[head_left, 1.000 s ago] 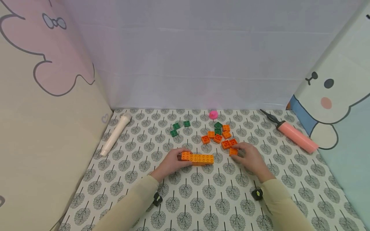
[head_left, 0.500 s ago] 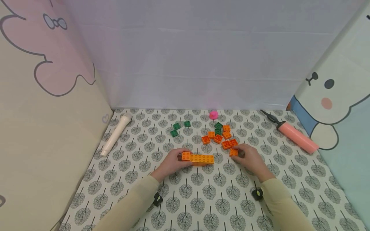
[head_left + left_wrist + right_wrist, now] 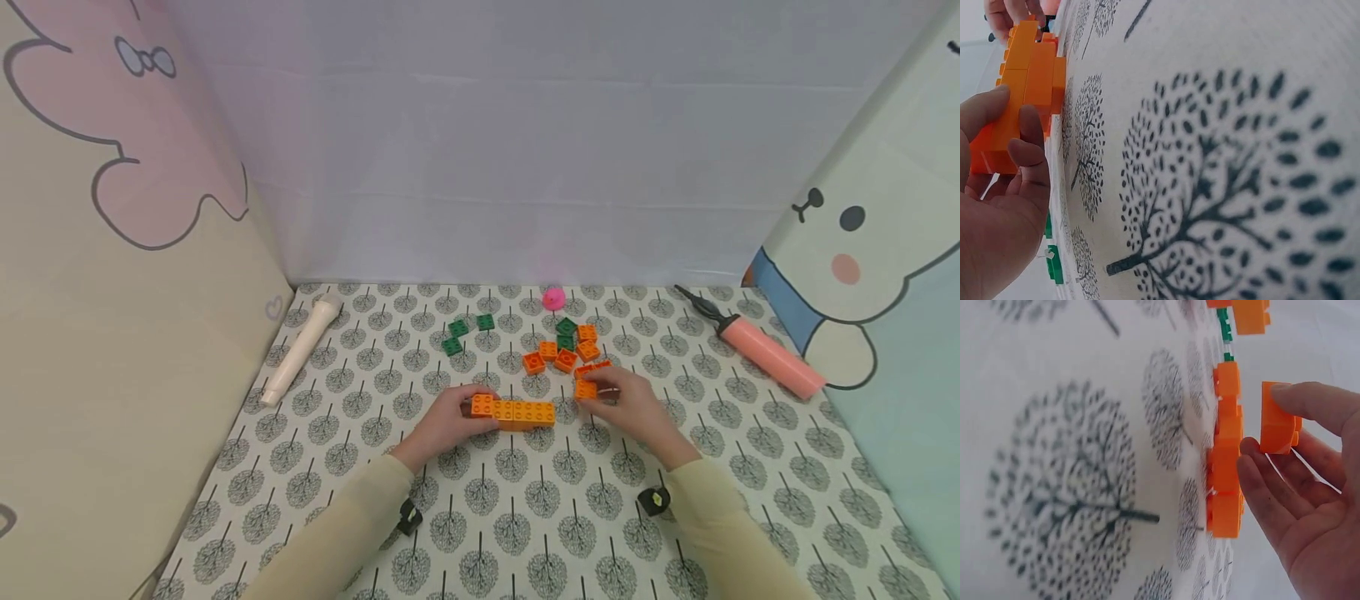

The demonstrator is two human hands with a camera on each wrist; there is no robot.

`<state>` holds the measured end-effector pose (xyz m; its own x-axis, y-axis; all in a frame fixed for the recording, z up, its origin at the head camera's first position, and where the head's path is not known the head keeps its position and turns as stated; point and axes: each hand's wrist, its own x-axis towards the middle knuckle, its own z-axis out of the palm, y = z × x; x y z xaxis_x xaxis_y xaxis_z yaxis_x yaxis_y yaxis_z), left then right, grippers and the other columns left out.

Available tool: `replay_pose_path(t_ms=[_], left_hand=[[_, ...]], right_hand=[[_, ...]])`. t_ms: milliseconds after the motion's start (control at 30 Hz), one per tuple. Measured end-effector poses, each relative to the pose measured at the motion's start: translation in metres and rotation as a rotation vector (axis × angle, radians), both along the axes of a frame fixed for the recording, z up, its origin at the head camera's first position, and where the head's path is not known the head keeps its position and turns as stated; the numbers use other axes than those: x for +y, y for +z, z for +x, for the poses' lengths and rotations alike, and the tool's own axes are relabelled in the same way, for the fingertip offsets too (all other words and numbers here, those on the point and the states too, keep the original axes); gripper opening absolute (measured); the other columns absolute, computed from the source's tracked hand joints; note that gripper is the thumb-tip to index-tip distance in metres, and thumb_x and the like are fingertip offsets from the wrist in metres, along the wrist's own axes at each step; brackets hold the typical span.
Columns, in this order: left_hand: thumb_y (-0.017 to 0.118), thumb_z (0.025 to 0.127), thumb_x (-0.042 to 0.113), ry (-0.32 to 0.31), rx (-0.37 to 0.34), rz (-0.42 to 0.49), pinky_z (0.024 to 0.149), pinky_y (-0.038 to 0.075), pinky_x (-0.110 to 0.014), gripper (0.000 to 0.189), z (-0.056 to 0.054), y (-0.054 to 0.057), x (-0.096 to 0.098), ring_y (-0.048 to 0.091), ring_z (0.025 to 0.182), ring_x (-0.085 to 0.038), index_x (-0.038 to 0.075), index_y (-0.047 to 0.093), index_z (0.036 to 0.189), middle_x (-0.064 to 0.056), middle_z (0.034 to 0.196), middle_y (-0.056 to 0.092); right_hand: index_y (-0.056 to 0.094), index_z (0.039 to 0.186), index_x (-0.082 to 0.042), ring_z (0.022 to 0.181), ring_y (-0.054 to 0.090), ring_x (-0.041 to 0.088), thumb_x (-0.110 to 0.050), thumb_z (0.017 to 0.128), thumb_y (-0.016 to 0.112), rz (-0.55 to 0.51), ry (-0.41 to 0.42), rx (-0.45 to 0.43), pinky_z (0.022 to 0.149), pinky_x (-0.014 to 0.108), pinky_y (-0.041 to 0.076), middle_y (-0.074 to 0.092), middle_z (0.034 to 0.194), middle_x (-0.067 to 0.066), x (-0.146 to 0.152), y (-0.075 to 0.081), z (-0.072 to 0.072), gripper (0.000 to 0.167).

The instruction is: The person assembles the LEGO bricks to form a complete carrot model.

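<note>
My left hand [image 3: 444, 425] grips the left end of a bar of joined toy building bricks [image 3: 527, 413]. The bar is mostly light orange, with a darker orange brick at the gripped end. In the left wrist view more orange bricks [image 3: 1040, 75] show on its underside. My right hand [image 3: 632, 410] pinches a single orange brick [image 3: 585, 390] between thumb and fingers. The right wrist view shows that brick [image 3: 1277, 425] raised off the cloth, its studs facing the palm. Beyond it lie loose orange bricks [image 3: 1227, 456], partly hidden by the right hand in the head view.
Several more orange bricks [image 3: 534, 363] lie behind the bar, with green bricks [image 3: 566, 342] among them. Other green bricks [image 3: 452, 345] are farther left. A pink rubber duck [image 3: 553, 299] sits at the back. A pale stick [image 3: 302, 350] lies left, a pink hand pump [image 3: 772, 354] right.
The right hand has lifted the orange brick and moved it left, toward the bar. The left hand and the bar have stayed in place.
</note>
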<state>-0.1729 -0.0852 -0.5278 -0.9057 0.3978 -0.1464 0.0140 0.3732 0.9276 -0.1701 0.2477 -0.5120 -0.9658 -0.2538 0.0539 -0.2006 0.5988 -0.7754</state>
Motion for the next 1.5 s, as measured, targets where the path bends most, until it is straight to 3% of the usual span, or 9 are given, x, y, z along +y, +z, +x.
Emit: replay_pose_path(t_ms=[200, 633, 1200, 1500], left_hand=[[0.086, 0.087, 0.013, 0.002, -0.004, 0.0, 0.076, 0.06, -0.031, 0.042, -0.001, -0.002, 0.0, 0.07, 0.09, -0.017, 0.013, 0.071, 0.126, -0.004, 0.109, 0.073], [0.087, 0.086, 0.013, 0.0, -0.013, 0.015, 0.074, 0.06, -0.033, 0.043, -0.001, -0.002, 0.0, 0.07, 0.089, -0.018, 0.012, 0.071, 0.126, -0.004, 0.109, 0.072], [0.086, 0.086, 0.011, 0.0, -0.013, 0.037, 0.076, 0.059, -0.031, 0.041, -0.002, -0.004, 0.0, 0.07, 0.091, -0.018, 0.01, 0.072, 0.124, -0.007, 0.109, 0.072], [0.086, 0.086, 0.011, 0.003, -0.011, 0.033, 0.075, 0.059, -0.032, 0.042, -0.002, -0.004, 0.0, 0.069, 0.089, -0.017, 0.009, 0.071, 0.125, -0.007, 0.108, 0.072]], right_hand=[[0.071, 0.125, -0.009, 0.109, 0.069, 0.03, -0.019, 0.089, 0.085, -0.047, 0.027, -0.048, 0.091, 0.038, 0.059, 0.069, 0.124, 0.009, -0.014, 0.003, 0.002, 0.04], [0.072, 0.123, -0.008, 0.106, 0.069, 0.03, -0.018, 0.09, 0.085, -0.115, 0.136, -0.055, 0.094, 0.048, 0.057, 0.071, 0.116, 0.004, -0.036, 0.004, 0.006, 0.038], [0.073, 0.124, -0.02, 0.11, 0.067, 0.027, -0.027, 0.087, 0.087, -0.053, 0.124, -0.082, 0.096, 0.049, 0.056, 0.07, 0.122, -0.004, -0.048, 0.005, 0.009, 0.04], [0.073, 0.122, -0.017, 0.11, 0.067, 0.023, -0.025, 0.085, 0.089, -0.074, 0.139, -0.064, 0.097, 0.049, 0.055, 0.071, 0.12, -0.003, -0.049, 0.006, 0.011, 0.041]])
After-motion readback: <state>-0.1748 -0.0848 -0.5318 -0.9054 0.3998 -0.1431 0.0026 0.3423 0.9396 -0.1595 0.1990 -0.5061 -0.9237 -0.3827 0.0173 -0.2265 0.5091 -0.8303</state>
